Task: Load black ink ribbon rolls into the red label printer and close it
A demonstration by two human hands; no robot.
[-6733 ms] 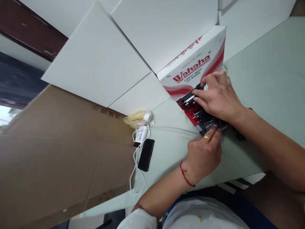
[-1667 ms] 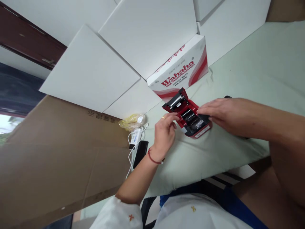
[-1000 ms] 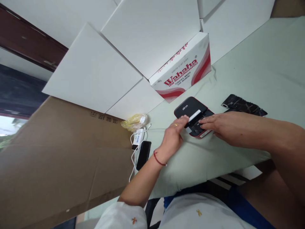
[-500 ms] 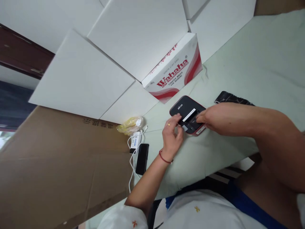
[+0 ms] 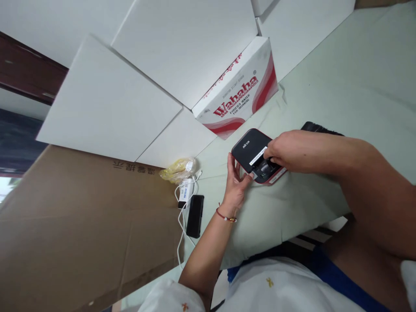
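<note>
A small black and red label printer (image 5: 251,149) lies on the pale green table (image 5: 341,86), its lid down and a strip of white label paper across its slot. My left hand (image 5: 236,184) cups the printer's near left corner, thumb against its edge. Resting on the front of the printer, my right hand (image 5: 286,149) has its fingers curled over the panel below the paper strip. Behind my right wrist a black marbled pouch (image 5: 320,128) shows only partly.
A red and white Wahaha carton (image 5: 238,93) stands just behind the printer among white boards (image 5: 107,104). To the left lie a black phone (image 5: 195,209), a white charger with cable (image 5: 184,193) and a yellow plastic bag (image 5: 178,168). A big brown cardboard sheet (image 5: 74,225) fills the left.
The printer's lid, open 1.7 s ago with the red inside showing, is now down. My left hand has turned palm-up against the printer's corner; my right hand stays on the front panel.
</note>
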